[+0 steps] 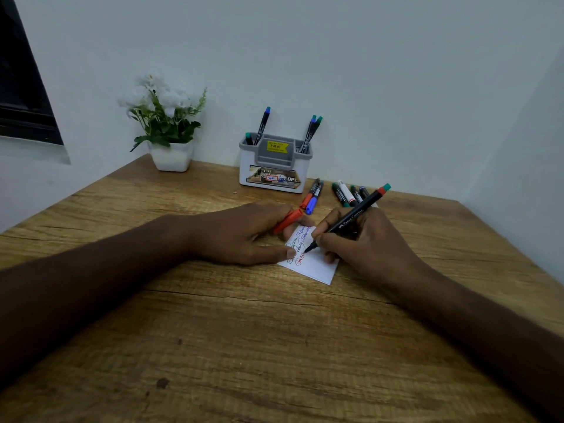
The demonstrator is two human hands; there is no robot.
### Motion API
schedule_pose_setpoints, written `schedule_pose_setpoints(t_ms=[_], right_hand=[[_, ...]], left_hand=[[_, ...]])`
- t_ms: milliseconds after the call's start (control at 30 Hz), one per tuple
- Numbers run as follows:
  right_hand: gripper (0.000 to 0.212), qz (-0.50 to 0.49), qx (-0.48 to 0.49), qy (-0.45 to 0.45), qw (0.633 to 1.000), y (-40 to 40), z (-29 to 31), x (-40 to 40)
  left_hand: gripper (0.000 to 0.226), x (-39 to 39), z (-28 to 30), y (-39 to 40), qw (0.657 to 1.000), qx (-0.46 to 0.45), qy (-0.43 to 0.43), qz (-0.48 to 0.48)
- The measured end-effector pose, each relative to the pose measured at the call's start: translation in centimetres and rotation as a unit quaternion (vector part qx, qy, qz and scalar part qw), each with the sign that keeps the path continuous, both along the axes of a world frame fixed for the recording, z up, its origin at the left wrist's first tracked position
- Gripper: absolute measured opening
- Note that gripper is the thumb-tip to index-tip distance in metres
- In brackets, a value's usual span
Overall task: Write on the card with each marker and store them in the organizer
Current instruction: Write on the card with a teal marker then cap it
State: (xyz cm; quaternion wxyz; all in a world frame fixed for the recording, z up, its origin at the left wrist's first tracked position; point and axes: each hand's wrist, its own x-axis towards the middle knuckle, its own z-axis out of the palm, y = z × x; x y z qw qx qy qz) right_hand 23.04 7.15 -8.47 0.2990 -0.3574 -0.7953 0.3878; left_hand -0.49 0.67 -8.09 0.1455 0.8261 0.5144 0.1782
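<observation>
A small white card (317,267) lies on the wooden table (244,346), with several lines of coloured handwriting on it. My right hand (363,242) grips a black marker (351,216) with a red end, its tip touching the card. My left hand (241,232) holds the red cap (288,220) between its fingers, and its thumb presses the card's left edge. The white and grey organizer (274,166) stands at the back by the wall with several markers upright in it.
Two markers with red and blue caps (312,196) lie in front of the organizer. Several more markers (348,195) lie to their right, behind my right hand. A white pot of white flowers (169,129) stands at the back left. Walls close the back and right.
</observation>
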Motion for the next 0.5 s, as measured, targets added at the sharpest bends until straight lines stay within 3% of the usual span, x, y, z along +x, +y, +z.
schedule_pose_setpoints(t_ms=[500], right_hand=[[0.005,0.041,0.034,0.015,0.998,0.9,-0.2,0.1]], left_hand=[[0.044,-1.1,-0.6,0.6,0.999,-0.018,0.035,-0.005]])
